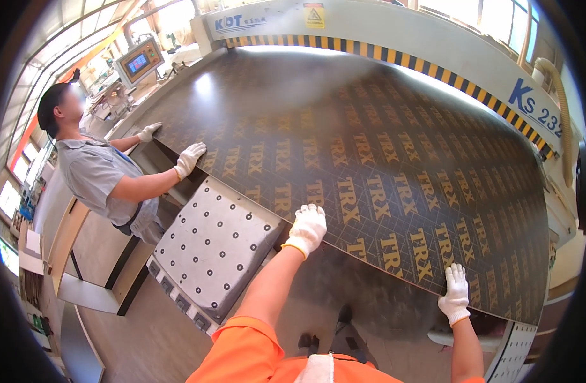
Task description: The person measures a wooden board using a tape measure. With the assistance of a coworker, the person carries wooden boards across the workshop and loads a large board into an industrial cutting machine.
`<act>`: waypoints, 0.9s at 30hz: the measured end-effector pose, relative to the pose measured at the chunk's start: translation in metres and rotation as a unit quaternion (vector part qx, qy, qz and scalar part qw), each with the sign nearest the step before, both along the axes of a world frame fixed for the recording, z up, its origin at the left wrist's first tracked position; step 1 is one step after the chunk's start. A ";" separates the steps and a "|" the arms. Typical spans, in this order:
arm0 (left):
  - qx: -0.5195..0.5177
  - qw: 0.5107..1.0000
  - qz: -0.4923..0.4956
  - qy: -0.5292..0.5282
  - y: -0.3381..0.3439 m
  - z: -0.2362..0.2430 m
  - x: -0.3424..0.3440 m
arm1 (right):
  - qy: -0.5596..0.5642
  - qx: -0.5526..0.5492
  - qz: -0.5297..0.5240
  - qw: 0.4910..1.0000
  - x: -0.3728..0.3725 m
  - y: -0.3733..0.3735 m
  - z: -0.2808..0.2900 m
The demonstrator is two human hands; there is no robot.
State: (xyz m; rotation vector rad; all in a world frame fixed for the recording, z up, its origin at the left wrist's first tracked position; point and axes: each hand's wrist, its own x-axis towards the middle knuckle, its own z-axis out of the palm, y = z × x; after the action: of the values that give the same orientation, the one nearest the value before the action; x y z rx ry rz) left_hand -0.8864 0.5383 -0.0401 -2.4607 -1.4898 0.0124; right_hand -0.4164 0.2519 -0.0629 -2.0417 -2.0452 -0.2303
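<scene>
A large dark brown panel (363, 153) with a repeated yellow print lies flat, reaching back under the machine's beam. My left hand (307, 228), in a white knitted glove, grips its near edge with bent fingers on top. Farther right along that edge, my gloved right hand (455, 297) has its fingers stretched flat on the panel's surface; its thumb is hard to make out. At the left, a co-worker (108, 169) in a grey shirt and dark cap rests two gloved hands on the panel's left side, the nearer being a white-gloved hand (191, 159).
A grey support table (216, 242) dotted with round nozzles stands left of my left arm; a similar support (513, 351) is at lower right. The machine's beam (395, 54) carries a yellow-black striped strip. A control screen (138, 62) stands behind the co-worker. Boards (89, 293) lean at lower left.
</scene>
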 end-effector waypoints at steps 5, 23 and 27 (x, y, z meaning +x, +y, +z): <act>0.004 1.000 0.017 -0.003 -0.005 -0.001 0.000 | 0.003 -0.014 -0.006 1.000 -0.010 -0.005 0.009; 0.042 0.998 -0.038 -0.004 0.004 -0.010 -0.004 | 0.001 0.007 -0.030 1.000 -0.008 0.001 -0.003; 0.049 0.997 -0.052 -0.011 0.002 -0.007 -0.007 | 0.003 0.009 -0.034 0.999 -0.011 0.000 -0.001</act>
State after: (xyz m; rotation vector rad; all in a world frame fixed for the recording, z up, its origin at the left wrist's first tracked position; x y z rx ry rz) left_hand -0.8932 0.5399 -0.0475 -2.4629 -1.3354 -0.1053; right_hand -0.4271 0.2521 -0.0637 -2.1006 -1.9669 -0.2536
